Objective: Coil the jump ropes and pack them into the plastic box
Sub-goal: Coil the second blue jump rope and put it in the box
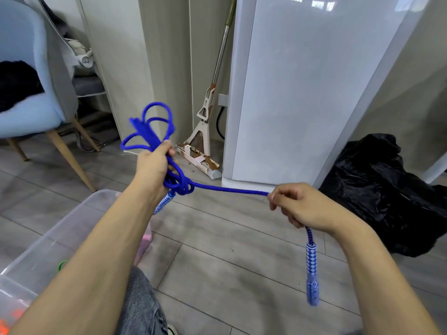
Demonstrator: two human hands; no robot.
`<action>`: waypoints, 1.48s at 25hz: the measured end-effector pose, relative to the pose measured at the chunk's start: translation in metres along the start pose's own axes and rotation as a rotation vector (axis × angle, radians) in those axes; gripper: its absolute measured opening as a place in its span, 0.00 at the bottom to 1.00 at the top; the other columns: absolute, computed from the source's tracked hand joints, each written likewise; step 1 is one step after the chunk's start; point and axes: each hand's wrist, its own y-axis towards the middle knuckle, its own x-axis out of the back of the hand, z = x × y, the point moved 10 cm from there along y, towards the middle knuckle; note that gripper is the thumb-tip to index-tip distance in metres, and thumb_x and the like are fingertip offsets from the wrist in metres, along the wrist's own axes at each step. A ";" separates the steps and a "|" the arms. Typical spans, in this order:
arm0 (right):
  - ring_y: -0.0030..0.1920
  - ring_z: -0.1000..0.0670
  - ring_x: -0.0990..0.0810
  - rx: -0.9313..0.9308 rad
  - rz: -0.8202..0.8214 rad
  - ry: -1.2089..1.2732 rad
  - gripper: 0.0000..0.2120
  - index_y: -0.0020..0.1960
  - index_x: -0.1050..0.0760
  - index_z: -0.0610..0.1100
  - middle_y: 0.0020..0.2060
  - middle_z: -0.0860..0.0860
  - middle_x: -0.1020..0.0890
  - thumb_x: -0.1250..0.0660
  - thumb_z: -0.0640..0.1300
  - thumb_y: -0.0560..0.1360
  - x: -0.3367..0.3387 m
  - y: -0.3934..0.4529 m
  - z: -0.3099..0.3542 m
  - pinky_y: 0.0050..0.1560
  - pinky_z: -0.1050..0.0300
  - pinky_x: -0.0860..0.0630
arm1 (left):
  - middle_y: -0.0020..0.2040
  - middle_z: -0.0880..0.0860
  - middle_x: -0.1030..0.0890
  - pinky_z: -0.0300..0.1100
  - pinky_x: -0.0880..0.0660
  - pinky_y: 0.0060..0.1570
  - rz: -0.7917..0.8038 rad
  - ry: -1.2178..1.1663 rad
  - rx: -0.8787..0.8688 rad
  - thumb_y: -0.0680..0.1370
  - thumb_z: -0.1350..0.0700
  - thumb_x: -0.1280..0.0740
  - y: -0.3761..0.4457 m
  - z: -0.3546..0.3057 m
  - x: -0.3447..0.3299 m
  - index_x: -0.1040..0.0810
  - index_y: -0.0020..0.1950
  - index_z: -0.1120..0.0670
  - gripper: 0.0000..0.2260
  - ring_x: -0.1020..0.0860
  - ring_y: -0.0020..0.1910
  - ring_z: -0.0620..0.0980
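Note:
My left hand grips a bundle of coiled blue jump rope; loops stick out above the fist and more turns hang below it. One blue-and-white handle dangles under my left wrist. A taut stretch of rope runs right to my right hand, which holds it in curled fingers. The second handle hangs below my right hand. The clear plastic box stands on the floor at lower left, under my left forearm.
A light blue chair with wooden legs stands at left. A mop leans against the wall beside a white cabinet. A black plastic bag lies at right. Grey plank floor lies between.

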 end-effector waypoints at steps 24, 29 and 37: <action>0.37 0.44 0.14 -0.148 0.185 0.080 0.19 0.57 0.19 0.50 0.26 0.43 0.25 0.34 0.62 0.76 -0.007 -0.023 0.001 0.54 0.50 0.23 | 0.38 0.55 0.20 0.55 0.20 0.51 0.445 0.027 0.136 0.83 0.59 0.40 -0.078 0.028 -0.088 0.27 0.50 0.60 0.05 0.19 0.39 0.55; 0.44 0.51 0.14 -0.141 0.345 -0.083 0.16 0.54 0.18 0.54 0.47 0.49 0.14 0.26 0.60 0.71 -0.034 -0.018 -0.008 0.59 0.52 0.21 | 0.47 0.58 0.16 0.53 0.23 0.57 0.494 -0.029 0.205 0.83 0.57 0.40 -0.083 0.024 -0.092 0.28 0.52 0.58 0.06 0.19 0.46 0.56; 0.29 0.48 0.46 0.084 -0.074 0.253 0.08 0.44 0.16 0.44 0.26 0.50 0.40 0.32 0.45 0.79 0.032 -0.015 0.016 0.28 0.60 0.45 | 0.38 0.51 0.15 0.40 0.20 0.34 0.442 0.406 0.028 0.84 0.57 0.42 -0.073 0.018 -0.078 0.27 0.56 0.64 0.10 0.19 0.33 0.49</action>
